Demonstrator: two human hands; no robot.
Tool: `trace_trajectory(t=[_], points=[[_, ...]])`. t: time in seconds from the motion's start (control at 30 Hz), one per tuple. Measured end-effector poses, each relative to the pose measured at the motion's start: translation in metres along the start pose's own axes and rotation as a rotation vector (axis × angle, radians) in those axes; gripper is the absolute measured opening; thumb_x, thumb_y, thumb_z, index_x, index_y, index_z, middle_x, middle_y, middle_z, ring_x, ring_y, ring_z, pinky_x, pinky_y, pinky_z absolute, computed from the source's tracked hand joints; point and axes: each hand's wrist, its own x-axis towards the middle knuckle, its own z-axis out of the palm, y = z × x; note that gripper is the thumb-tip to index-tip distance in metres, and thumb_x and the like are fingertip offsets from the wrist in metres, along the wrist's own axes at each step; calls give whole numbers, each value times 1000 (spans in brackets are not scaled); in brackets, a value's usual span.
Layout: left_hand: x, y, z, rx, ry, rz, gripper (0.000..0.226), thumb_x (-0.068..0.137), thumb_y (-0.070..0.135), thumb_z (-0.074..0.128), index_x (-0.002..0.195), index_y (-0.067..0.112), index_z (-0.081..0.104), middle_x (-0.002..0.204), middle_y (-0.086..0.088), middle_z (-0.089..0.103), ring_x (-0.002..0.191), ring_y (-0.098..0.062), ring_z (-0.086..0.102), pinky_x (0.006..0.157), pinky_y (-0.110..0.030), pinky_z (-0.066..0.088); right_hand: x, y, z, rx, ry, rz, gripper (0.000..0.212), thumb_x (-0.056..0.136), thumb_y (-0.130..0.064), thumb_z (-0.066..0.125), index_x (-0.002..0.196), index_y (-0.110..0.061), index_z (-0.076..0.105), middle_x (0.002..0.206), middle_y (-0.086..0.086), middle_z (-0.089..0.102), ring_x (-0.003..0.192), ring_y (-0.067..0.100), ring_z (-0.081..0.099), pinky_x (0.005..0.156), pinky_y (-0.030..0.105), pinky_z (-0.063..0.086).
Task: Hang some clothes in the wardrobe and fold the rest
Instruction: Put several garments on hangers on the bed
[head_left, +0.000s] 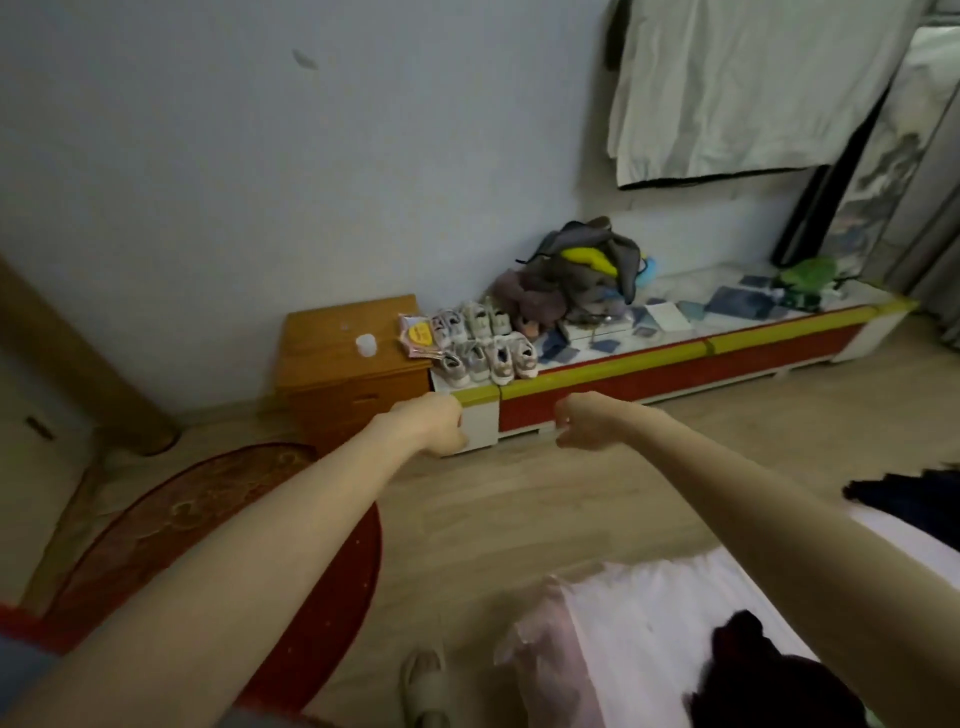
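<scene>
Head view showed left hand and right hand with fingers curled, empty, between garments; next, grasp dark clothing.

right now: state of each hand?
Left hand: fingers curled into a fist, nothing visible in it.
Right hand: also fisted, nothing visible held.

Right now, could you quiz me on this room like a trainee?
1. True or false: both hands, left hand and right hand, hold a garment.
2. What stands on the wooden cabinet? A) white cup B) lamp C) book
3. Fill in: the small shoes sit on the low ____ beside the cabinet.

Key: 1 false, both are curled and hold nothing visible; 2 A, the white cup; 3 bench.
</scene>
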Motion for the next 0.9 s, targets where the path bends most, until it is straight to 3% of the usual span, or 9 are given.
trace_trajectory(t=[0.13, 0.27, 0.37, 0.47, 0.63, 0.77, 0.9], points=[[91, -7, -31, 98, -113, 71, 41, 96, 39, 49, 113, 3, 61, 107, -19, 61, 101, -31, 59, 75, -36, 47, 51, 42, -10, 76, -78, 85, 42, 98, -25, 50, 135, -4, 49, 139, 12, 48, 127, 28, 46, 100, 32, 38], [163, -12, -77, 188, -77, 116, 40, 96, 38, 49, 118, 6, 56, 119, -13, 58, 106, -29, 57, 84, -38, 47, 101, 86, -31, 180, -66, 218, 39, 97, -27, 53, 129, -4, 55, 132, 13, 54, 120, 28, 52, 96, 32, 42], [211, -1, -105, 205, -88, 187, 38, 98, 35, 47, 108, 1, 60, 105, -18, 61, 86, -27, 58, 82, -41, 49, 129, 119, -46, 263, -82, 297, 38, 97, -27, 53, 126, -3, 57, 129, 15, 56, 116, 28, 56, 92, 32, 44], [256, 21, -120, 251, -141, 266, 42, 98, 32, 47, 111, -6, 59, 103, -24, 60, 78, -30, 55, 75, -41, 48, 151, 154, -52, 355, -61, 369, 37, 96, -25, 55, 124, -1, 59, 127, 16, 58, 114, 29, 57, 89, 31, 45], [354, 97, -142, 387, -178, 427, 36, 97, 34, 49, 107, 1, 60, 100, -17, 62, 78, -25, 52, 69, -35, 44, 191, 238, -52, 493, -58, 475, 36, 95, -23, 54, 117, 3, 62, 117, 20, 64, 104, 33, 64, 76, 34, 52], [429, 189, -163, 558, -149, 574, 28, 96, 36, 49, 95, 9, 59, 81, -3, 55, 75, -22, 54, 63, -33, 42, 213, 322, -47, 608, 10, 567, 33, 95, -23, 54, 114, 2, 62, 112, 19, 67, 97, 32, 67, 82, 39, 53], [490, 284, -180, 655, -156, 688, 35, 96, 36, 48, 111, 7, 60, 98, -5, 58, 87, -22, 56, 76, -35, 48, 209, 396, -51, 683, 81, 677, 34, 97, -23, 52, 124, -3, 59, 123, 14, 61, 110, 29, 60, 85, 32, 46]])
